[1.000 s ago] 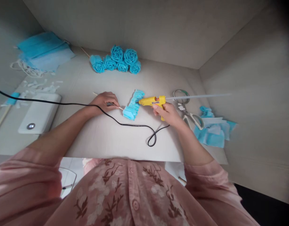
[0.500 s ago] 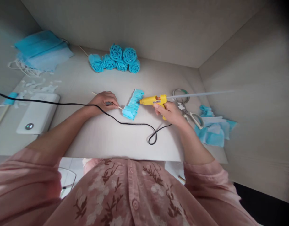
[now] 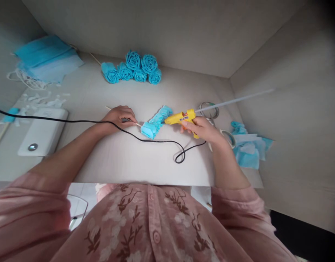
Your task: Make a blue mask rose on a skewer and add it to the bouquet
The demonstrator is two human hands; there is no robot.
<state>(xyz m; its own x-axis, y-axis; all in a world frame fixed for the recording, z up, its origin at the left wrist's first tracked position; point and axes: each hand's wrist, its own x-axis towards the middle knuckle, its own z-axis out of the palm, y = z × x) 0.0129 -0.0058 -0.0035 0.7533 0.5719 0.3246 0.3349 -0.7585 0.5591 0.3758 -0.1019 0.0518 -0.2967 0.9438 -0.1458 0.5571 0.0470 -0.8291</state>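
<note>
Fingers on the left hand [image 3: 119, 118] are pinching a skinny wooden stick [image 3: 138, 124], and the right hand [image 3: 204, 129] is wrapped round a yellow glue gun [image 3: 181, 117]; from where I'm standing I can't tell how hard the trigger's squeezed. Closest in, a black cord [image 3: 156, 141] loops over the pale tabletop [image 3: 134, 163]. Between the hands sits a pleated blue strip [image 3: 157, 120], crinkly and papery-looking, nozzle right by its ruffled edge (touching or not, can't say). I'd call this one early days: only the end on the stick looks wrapped, the rest is unwound. Off right, partly hidden, there's white-handled scissors [image 3: 233, 140], then a pile of cut blue and white pieces [image 3: 248, 158]. Way back, six tight, swirly blue roses [image 3: 133, 60] look done to me. Far left corner: flat, smooth masks [image 3: 44, 52], seemingly uncut, so material's left.
</note>
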